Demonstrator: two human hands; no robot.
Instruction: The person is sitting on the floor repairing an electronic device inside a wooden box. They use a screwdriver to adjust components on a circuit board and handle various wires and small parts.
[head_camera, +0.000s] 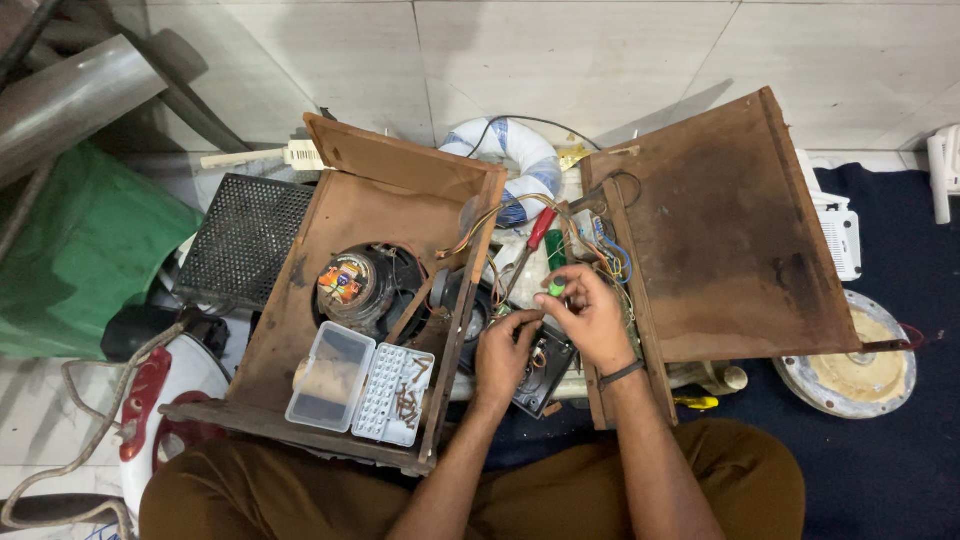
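A: Circuit board, small and dark, sits between the open wooden speaker box and the brown back panel, just above the person's knees.

B: Hands?

A: Left hand rests on the board's near-left edge, fingers curled over it; looks like a hold, grip partly hidden. Right hand is curled above the board, fingertips pinched together on something tiny among the wires. Can't tell what it is.

B: Handling?

A: My read: light, stiff, but fragile. Thin wires tie it to the box and the panel, so it probably can't go far without tugging them. Best taken by the edges, not by the parts on its face, and not by the wires.

B: Nearby?

A: Screwdriver with a red handle and a green-handled tool lie just beyond the right hand. Speaker cone is inside the box. Clear plastic case, lid open, screws in one half, rests on the box's near edge. Black mesh grille lies left of the box, a white round disc far right on dark cloth.
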